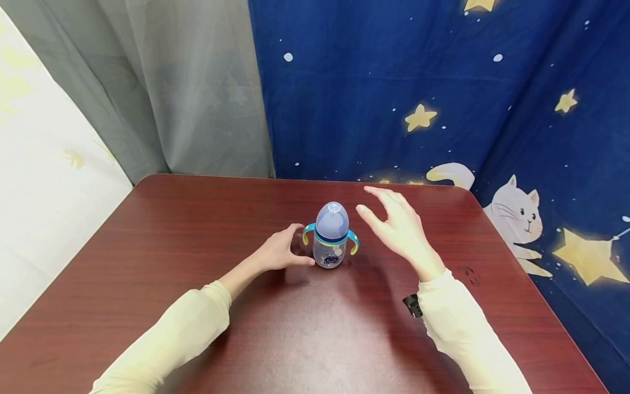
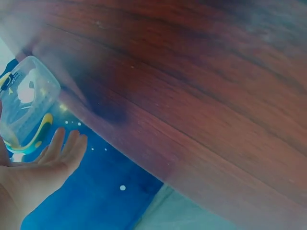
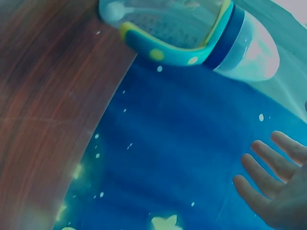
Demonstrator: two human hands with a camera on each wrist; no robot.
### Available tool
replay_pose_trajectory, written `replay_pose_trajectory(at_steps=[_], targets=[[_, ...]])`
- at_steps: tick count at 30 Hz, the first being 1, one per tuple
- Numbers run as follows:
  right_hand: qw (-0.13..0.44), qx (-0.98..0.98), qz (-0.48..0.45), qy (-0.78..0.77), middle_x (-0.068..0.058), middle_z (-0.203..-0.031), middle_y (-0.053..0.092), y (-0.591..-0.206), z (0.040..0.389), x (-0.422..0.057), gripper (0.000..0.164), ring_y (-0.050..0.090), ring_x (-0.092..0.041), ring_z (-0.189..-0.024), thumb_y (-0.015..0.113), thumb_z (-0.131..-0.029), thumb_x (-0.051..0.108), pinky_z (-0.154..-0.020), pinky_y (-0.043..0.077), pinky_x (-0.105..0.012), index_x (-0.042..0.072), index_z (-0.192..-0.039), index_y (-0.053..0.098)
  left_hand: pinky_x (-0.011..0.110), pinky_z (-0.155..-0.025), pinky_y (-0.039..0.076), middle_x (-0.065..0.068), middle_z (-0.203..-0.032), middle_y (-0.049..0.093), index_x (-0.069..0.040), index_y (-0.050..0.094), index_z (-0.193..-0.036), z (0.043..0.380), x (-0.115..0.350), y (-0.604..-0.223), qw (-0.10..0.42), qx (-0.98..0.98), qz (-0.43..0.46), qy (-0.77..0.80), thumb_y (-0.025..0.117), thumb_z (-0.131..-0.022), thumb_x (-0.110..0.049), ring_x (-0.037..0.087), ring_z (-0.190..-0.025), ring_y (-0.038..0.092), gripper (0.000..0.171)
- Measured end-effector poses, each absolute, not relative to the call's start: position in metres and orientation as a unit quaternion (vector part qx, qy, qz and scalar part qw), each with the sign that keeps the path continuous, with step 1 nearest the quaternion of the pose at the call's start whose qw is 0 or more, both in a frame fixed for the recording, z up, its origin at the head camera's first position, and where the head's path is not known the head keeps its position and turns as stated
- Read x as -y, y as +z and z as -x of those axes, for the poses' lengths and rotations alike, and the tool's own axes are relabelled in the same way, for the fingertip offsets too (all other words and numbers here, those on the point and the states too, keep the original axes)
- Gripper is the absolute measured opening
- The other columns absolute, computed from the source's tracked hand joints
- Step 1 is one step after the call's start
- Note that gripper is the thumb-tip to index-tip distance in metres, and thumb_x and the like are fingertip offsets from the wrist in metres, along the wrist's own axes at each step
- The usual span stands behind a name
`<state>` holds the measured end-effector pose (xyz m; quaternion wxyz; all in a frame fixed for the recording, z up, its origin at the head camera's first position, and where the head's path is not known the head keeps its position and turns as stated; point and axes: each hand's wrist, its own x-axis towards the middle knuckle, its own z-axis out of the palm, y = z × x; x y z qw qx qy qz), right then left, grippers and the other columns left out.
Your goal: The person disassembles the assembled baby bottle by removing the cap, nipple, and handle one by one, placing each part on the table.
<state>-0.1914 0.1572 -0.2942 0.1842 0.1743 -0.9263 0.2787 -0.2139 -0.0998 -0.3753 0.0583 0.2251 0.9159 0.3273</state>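
Observation:
A clear baby bottle [image 1: 330,254] with a pale purple dome cap [image 1: 332,220] and two teal-and-yellow side handles stands upright on the table. My left hand [image 1: 280,249] rests low at its left, thumb and fingers spread around that side, with the thumb tip right at the bottle's base. To the right, my right hand [image 1: 400,227] hovers apart from the bottle, fingers extended and holding nothing. In the right wrist view the fingers [image 3: 261,179] are spread below the cap. The left wrist view has the left hand [image 2: 45,172] beside one handle [image 2: 41,134].
The reddish-brown wooden table [image 1: 147,246] reaches back to a grey curtain [image 1: 202,87] and a blue star-patterned curtain [image 1: 364,98]. A dark band [image 1: 412,305] shows at the right wrist. Small dark marks [image 1: 470,274] lie on the table at right.

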Motion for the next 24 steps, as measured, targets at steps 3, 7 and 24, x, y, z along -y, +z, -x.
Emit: replay_pose_trajectory(at_steps=[3, 7, 24], targets=[[0.156, 0.930, -0.179, 0.281, 0.000, -0.126, 0.046, -0.292, 0.193, -0.147, 0.055, 0.037, -0.020, -0.117, 0.049, -0.083, 0.053, -0.088, 0.032, -0.048, 0.022, -0.128, 0.046, 0.038, -0.078, 0.041, 0.011, -0.099, 0.056, -0.003, 0.038, -0.122, 0.215, 0.096, -0.376, 0.072, -0.910, -0.220, 0.345, 0.075, -0.066, -0.042, 0.024, -0.092, 0.053, 0.077], [0.123, 0.934, -0.187, 0.280, 0.002, -0.127, 0.045, -0.291, 0.196, -0.135, 0.058, 0.037, -0.018, -0.117, 0.048, -0.081, 0.057, -0.089, 0.032, -0.047, 0.023, -0.128, 0.045, 0.036, -0.074, 0.041, 0.011, -0.094, 0.055, -0.002, 0.041, -0.117, 0.216, 0.091, -0.379, 0.081, -0.908, -0.207, 0.356, 0.075, -0.066, -0.039, 0.023, -0.088, 0.052, 0.072], [0.099, 0.939, -0.221, 0.242, 0.001, -0.107, 0.053, -0.304, 0.202, -0.111, 0.062, 0.054, -0.016, -0.085, 0.061, -0.074, 0.053, -0.066, 0.043, -0.040, 0.023, -0.126, 0.046, 0.029, -0.066, 0.041, 0.007, -0.089, 0.053, -0.006, 0.042, -0.110, 0.221, 0.082, -0.391, 0.078, -0.915, -0.187, 0.349, 0.074, -0.068, -0.039, 0.018, -0.080, 0.050, 0.062]])
